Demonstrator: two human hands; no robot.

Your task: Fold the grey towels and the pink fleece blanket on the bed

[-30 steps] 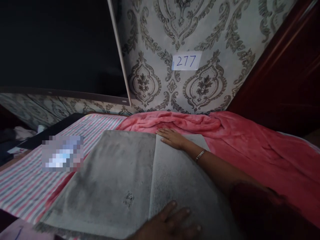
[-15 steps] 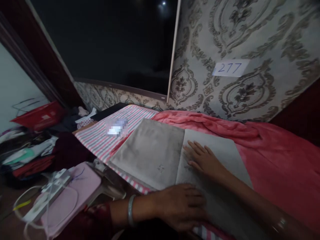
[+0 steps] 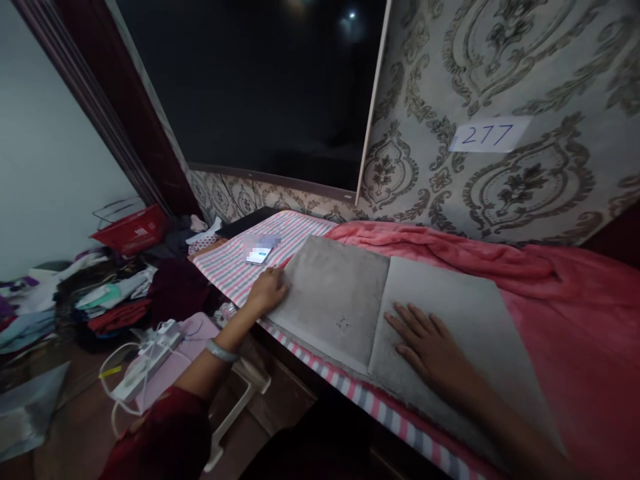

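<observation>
A grey plush cloth (image 3: 335, 287) lies spread on the table, a crease running across its middle and a small diamond-shaped mark near its front edge. My right hand (image 3: 425, 340) rests flat on the part right of the crease, fingers stretched out. At the cloth's left edge is my left hand (image 3: 269, 289), its fingers curled in and closed on that edge; the fingertips are hidden. A pink blanket (image 3: 565, 320) lies beneath and behind the cloth, bunched along the back. Under it shows a pink, grey and white striped sheet (image 3: 225, 257).
A phone (image 3: 260, 253), partly blurred, lies on the striped sheet. A large dark screen (image 3: 260, 87) hangs behind. Left of the table are a pink stool (image 3: 200, 327) with a white power strip (image 3: 147, 370), piled clothes (image 3: 115, 293) and a red basket (image 3: 133, 230).
My left hand has moved from the front of the cloth, near the crease, to its left edge. My right hand stays flat on the cloth. The view has shifted left.
</observation>
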